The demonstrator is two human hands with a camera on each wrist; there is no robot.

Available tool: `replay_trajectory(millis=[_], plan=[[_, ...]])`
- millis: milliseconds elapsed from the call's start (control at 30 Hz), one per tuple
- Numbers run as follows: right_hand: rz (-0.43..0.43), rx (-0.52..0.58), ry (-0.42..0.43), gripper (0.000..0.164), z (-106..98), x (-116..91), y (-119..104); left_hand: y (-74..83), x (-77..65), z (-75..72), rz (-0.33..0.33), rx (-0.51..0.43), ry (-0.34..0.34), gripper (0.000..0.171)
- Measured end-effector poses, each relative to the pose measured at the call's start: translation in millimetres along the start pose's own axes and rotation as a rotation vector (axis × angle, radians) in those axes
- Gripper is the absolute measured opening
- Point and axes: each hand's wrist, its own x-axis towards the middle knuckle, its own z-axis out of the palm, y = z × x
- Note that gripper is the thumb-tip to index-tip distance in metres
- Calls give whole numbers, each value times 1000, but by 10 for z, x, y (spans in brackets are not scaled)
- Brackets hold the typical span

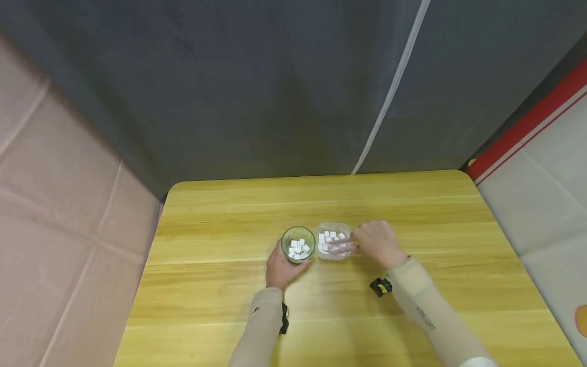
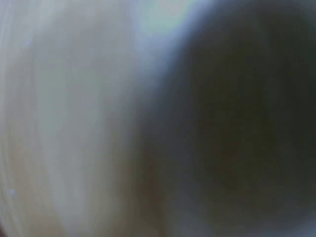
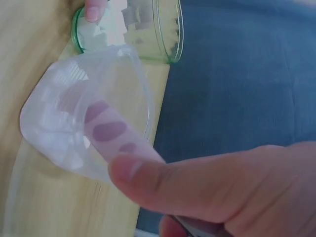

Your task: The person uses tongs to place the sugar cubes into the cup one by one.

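So the green-rimmed glass (image 1: 298, 233) is upright on the table, with a bunch of white cubes (image 1: 298, 250) in the bottom. Just right of it is a clear plastic tub (image 3: 52, 116) with more white cubes in it. The left hand (image 1: 281, 270) has its grip curled round the glass, thumb on the tub side. The right hand (image 1: 378, 242) has its grip closed on a pinkish spotted utensil (image 3: 137, 143), far end down in the tub.

Table (image 1: 206, 229) is yellowish wood grain with rounded back corners. Behind it hangs a dark grey-blue sheet (image 1: 229, 92) with a slanting pale strip (image 1: 394, 86). Pinkish creased wall covering (image 1: 69, 229) on the left, whitish covering (image 1: 541, 204) with a red band (image 1: 545, 102) on the right. Left wrist cam is just blur.
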Motion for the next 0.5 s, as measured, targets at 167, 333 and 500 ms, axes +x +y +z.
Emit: replay_trajectory(millis=[167, 333, 500], plan=[[-68, -110, 11, 38, -55, 99, -59, 4, 0, -5, -7, -2, -1, 94], [-74, -99, -42, 35, -39, 155, -52, 8, 0, -9, -2, 0, -5, 94], [-81, -38, -36, 29, 26, 130, -5, 6, -7, -5, 4, -5, 0, 94]])
